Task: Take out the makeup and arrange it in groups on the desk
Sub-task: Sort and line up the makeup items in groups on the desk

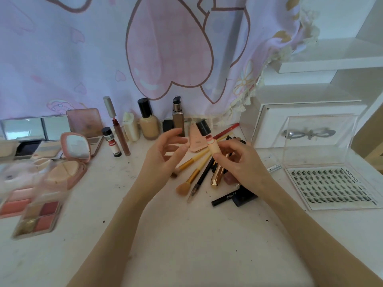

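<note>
At frame centre, above the counter (186, 235), the right hand (240, 160) pinches a small stick (213, 147); the left hand (163, 152) hovers loose, empty. Best steady it with both and stand it upright among the bottles (147, 121).

Near half of the desk (186, 245) is bare, open approach between the forearms. Left side blocked by open palettes (37, 218) and compacts (74, 150). Back edge lined with upright bottles (147, 119) against the hanging cloth (103, 59), tight gaps. Centre cluttered by a pile of brushes (190, 177) and pencils under both hands. Right side taken by the open lash case (329, 183) and a white box (269, 125) behind it.
</note>
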Motion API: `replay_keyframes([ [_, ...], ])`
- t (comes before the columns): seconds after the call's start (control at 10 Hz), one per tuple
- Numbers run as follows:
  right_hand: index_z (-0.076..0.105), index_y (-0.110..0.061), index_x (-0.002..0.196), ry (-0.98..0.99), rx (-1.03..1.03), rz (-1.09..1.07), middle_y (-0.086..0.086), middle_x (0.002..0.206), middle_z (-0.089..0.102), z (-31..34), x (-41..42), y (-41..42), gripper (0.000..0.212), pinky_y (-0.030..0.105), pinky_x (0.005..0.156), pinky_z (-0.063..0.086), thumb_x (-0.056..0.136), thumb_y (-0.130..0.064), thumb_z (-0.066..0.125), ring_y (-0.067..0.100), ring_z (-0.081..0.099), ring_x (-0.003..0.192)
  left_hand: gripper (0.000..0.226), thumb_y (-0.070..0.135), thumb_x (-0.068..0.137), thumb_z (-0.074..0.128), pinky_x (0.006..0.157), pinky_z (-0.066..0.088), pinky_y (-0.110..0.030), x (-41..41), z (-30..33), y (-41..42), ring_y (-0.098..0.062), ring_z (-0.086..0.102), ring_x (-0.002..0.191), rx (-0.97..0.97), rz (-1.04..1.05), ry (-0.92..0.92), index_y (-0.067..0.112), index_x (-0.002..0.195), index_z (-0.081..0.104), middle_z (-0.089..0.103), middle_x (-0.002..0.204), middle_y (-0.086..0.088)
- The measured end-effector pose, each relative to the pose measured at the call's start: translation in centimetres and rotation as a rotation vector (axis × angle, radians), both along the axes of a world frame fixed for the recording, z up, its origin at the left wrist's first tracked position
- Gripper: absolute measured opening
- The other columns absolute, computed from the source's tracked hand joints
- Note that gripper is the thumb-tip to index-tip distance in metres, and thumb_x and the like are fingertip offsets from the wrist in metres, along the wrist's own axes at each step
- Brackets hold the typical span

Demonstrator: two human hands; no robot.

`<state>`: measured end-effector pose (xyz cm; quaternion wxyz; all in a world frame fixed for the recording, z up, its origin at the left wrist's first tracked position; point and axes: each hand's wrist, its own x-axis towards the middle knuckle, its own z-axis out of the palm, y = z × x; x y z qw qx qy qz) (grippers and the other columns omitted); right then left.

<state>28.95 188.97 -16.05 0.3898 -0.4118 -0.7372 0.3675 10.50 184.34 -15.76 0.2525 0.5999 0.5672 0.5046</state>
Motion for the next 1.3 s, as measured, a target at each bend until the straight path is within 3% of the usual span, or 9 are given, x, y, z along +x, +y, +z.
replay_keyframes([
  [0.1, 0.061, -0.022, 0.108, 0.004, -0.036, 0.046, -0.015, 0.088, 0.058, 0.8, -0.8, -0.2, 0.019, 0.013, 0.058, 0.048, 0.089, -0.02, 0.06, -0.002, 0.057, 0.071, 0.041, 0.024, 0.09, 0.056, 0.084, 0.042, -0.01, -3.5, -1.3, -1.7, 0.0, 0.051, 0.102, -0.115, 0.141, 0.324, 0.026, 0.129, 0.045, 0.048, 0.121, 0.01],
  [0.2, 0.061, -0.025, 0.1, 0.012, -0.039, 0.13, -0.016, 0.088, 0.06, 1.8, -2.4, -0.2, 0.016, 0.007, 0.066, 0.044, 0.088, -0.014, 0.061, -0.01, 0.058, 0.074, 0.035, 0.019, 0.09, 0.055, 0.103, 0.034, -0.03, -6.7, -2.6, -3.6, -0.017, 0.044, 0.12, -0.18, 0.293, 0.543, 0.02, 0.125, 0.051, 0.042, 0.131, -0.001],
  [0.3, 0.062, -0.019, 0.104, -0.035, -0.028, 0.159, -0.01, 0.096, 0.064, 2.1, -4.7, 0.5, 0.018, 0.015, 0.081, 0.046, 0.086, -0.014, 0.062, 0.003, 0.06, 0.09, 0.039, 0.024, 0.091, 0.051, 0.107, 0.031, -0.041, -8.2, -3.4, -5.1, -0.024, 0.039, 0.128, -0.227, 0.368, 0.668, 0.015, 0.129, 0.048, 0.041, 0.137, -0.006],
  [0.4, 0.058, -0.016, 0.104, -0.075, -0.056, 0.182, -0.006, 0.097, 0.062, 2.2, -7.7, 1.3, 0.018, 0.012, 0.076, 0.046, 0.087, -0.013, 0.061, 0.004, 0.058, 0.087, 0.052, 0.038, 0.097, 0.031, 0.116, 0.011, -0.036, -8.5, -4.2, -5.6, -0.02, 0.015, 0.142, -0.392, 0.351, 0.843, 0.017, 0.144, 0.026, 0.021, 0.153, -0.004],
  [0.5, 0.058, -0.016, 0.104, -0.146, -0.035, 0.184, -0.006, 0.096, 0.06, 1.8, -10.9, 2.1, 0.019, 0.017, 0.081, 0.045, 0.086, -0.015, 0.062, 0.009, 0.058, 0.091, 0.065, 0.048, 0.089, 0.006, 0.116, -0.002, -0.034, -8.3, -4.4, -5.6, -0.016, 0.001, 0.144, -0.457, 0.34, 0.9, 0.021, 0.148, 0.013, 0.006, 0.157, 0.0],
  [0.6, 0.06, -0.013, 0.11, -0.211, -0.004, 0.183, -0.003, 0.099, 0.063, 1.1, -13.8, 2.8, 0.024, 0.025, 0.086, 0.046, 0.088, -0.02, 0.06, 0.012, 0.059, 0.095, 0.07, 0.048, 0.084, 0.003, 0.116, -0.004, -0.034, -8.3, -4.4, -5.6, -0.014, -0.001, 0.144, -0.456, 0.354, 0.907, 0.022, 0.149, 0.01, 0.004, 0.157, 0.002],
  [0.8, 0.063, -0.011, 0.098, -0.294, -0.02, 0.127, 0.003, 0.1, 0.067, -0.8, -17.4, 3.7, 0.015, 0.03, 0.086, 0.047, 0.085, -0.02, 0.06, 0.018, 0.061, 0.098, 0.055, 0.041, 0.098, 0.02, 0.116, -0.005, -0.034, -8.2, -4.5, -5.5, -0.014, -0.002, 0.144, -0.432, 0.369, 0.896, 0.022, 0.149, 0.01, 0.003, 0.157, 0.002],
  [1.1, 0.061, -0.014, 0.112, -0.358, 0.028, 0.123, 0.0, 0.111, 0.064, -1.3, -18.4, 3.9, 0.024, 0.002, 0.056, 0.03, 0.089, -0.019, 0.061, 0.003, 0.049, 0.088, 0.055, 0.042, 0.098, 0.019, 0.116, -0.006, -0.035, -8.3, -4.8, -5.5, -0.014, -0.003, 0.144, -0.416, 0.365, 0.887, 0.023, 0.148, 0.008, 0.003, 0.157, 0.002],
  [1.3, 0.059, -0.012, 0.118, -0.359, 0.031, 0.13, 0.003, 0.116, 0.064, -1.3, -18.5, 3.9, 0.029, 0.015, 0.078, 0.035, 0.089, -0.017, 0.06, 0.005, 0.052, 0.096, 0.056, 0.042, 0.098, 0.019, 0.116, -0.006, -0.035, -8.2, -4.6, -5.5, -0.014, -0.004, 0.144, -0.429, 0.36, 0.89, 0.023, 0.149, 0.008, 0.002, 0.157, 0.002],
])
